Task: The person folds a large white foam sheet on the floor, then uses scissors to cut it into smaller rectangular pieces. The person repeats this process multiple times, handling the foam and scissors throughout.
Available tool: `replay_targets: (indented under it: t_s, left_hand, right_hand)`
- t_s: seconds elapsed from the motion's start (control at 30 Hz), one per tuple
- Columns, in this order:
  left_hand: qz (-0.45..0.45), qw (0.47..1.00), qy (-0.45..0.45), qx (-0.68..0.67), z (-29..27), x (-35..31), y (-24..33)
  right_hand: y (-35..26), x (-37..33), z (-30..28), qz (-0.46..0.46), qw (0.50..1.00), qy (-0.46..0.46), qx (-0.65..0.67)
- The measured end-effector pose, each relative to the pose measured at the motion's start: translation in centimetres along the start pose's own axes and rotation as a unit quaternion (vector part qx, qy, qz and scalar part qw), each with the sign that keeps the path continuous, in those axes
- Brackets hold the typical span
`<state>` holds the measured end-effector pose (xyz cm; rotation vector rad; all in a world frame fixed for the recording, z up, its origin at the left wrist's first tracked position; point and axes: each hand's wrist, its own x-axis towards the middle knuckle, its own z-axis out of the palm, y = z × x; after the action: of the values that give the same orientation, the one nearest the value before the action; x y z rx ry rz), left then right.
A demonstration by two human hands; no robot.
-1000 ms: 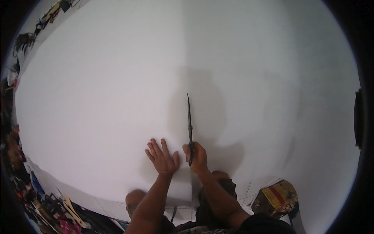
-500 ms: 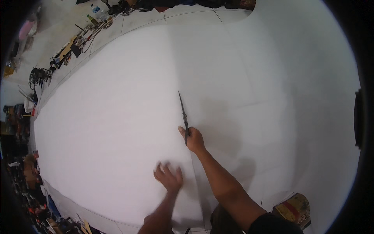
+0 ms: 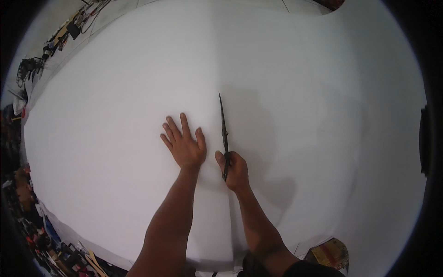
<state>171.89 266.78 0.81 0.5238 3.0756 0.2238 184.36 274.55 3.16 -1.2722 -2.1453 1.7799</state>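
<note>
A large white sheet (image 3: 115, 138) spreads beneath both hands, with a straight edge or fold line running away from me near the middle. My left hand (image 3: 184, 145) lies on the sheet left of this line, its fingers spread and stretched out. Just right of it, my right hand (image 3: 237, 171) is closed round the handles of dark scissors (image 3: 224, 124). The blades point away from me along the line and look closed together. Whether they touch the sheet, I cannot tell.
Tools and cables (image 3: 71, 30) lie on the tiled floor at the far left. More mixed items (image 3: 55, 249) crowd the near left rim. A yellow and red box or bag (image 3: 330, 254) stands at the near right. Pale white material (image 3: 314, 115) covers the right side.
My left hand has moved forward and now rests spread on the sheet beside the scissors. The view has shifted; the scissors stay in my right hand near the line.
</note>
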Motion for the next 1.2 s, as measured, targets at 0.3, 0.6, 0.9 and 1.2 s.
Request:
replay_targets:
  t_s: [0.3,0.6,0.9,1.2]
  left_hand:
    - [-0.01,0.998,-0.054,-0.022,-0.7,-1.3,0.1]
    - [-0.028,0.994,-0.096,-0.039,-0.4,-0.2,-0.5]
    - [0.004,0.997,-0.049,-0.056,-0.2,-0.5,-0.7]
    - [0.011,0.999,0.014,-0.028,0.3,-0.3,-0.6]
  right_hand:
    - [-6.9,14.1,0.0,0.006,0.998,-0.016,0.059]
    - [-15.0,27.0,1.2,0.044,0.99,-0.048,0.125]
    - [-25.4,41.8,0.3,-0.014,0.996,0.049,-0.068]
    - [-17.2,30.0,-8.0,-0.178,0.984,0.002,-0.011]
